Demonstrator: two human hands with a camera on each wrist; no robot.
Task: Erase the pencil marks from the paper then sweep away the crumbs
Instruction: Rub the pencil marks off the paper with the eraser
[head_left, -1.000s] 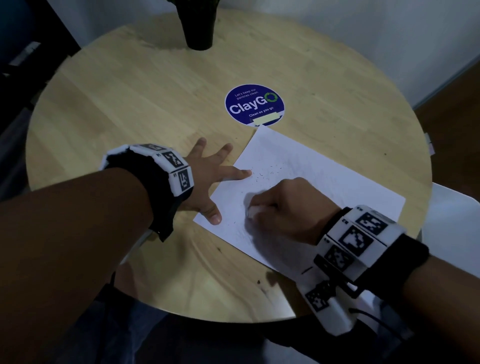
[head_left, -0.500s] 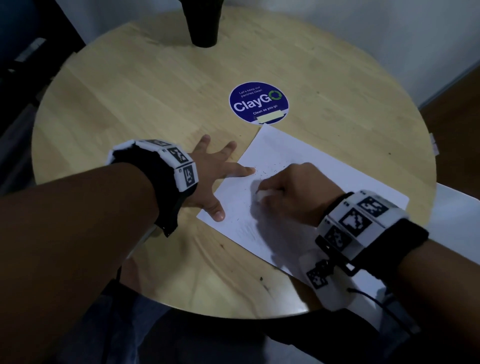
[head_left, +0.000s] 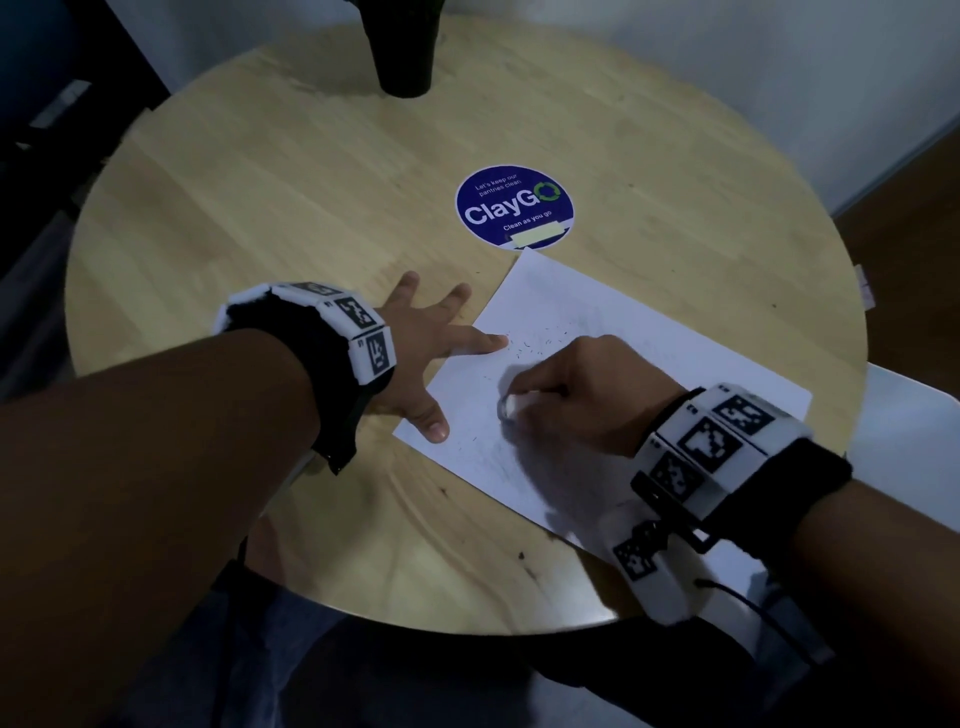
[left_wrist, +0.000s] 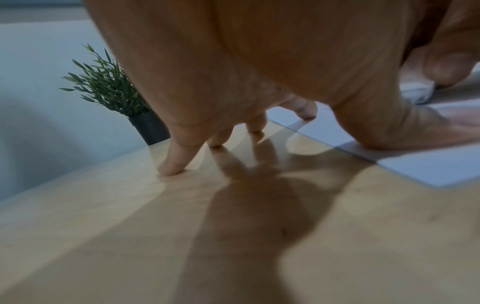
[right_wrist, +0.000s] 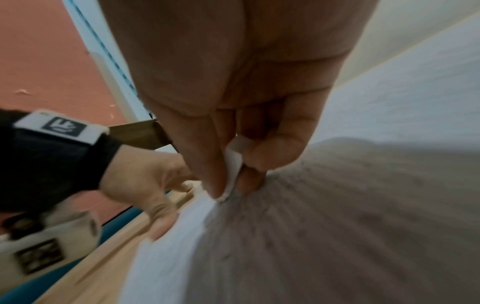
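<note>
many dark crumbs (head_left: 535, 347) dotted the paper (head_left: 613, 332), which lay on the round counter (head_left: 260, 208). the right hand (head_left: 576, 395) pinched a white eraser (head_left: 508, 408) against the sheet, fingers (right_wrist: 205, 164) curled round it. the left hand (head_left: 426, 353), fingers spread flat, likely pinned the paper's edge against sliding.

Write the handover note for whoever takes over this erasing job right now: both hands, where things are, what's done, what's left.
Left hand: open, fingers spread, index finger and thumb pressing the near-left edge of the white paper sheet, other fingertips on the round wooden table.
Right hand: pinches the small white eraser, its tip on the sheet.
Done: rubbing is under way; dark eraser crumbs lie scattered on the sheet.
Left: faint pencil marks remain near the eraser; finish erasing, then sweep the crumbs away.
</note>
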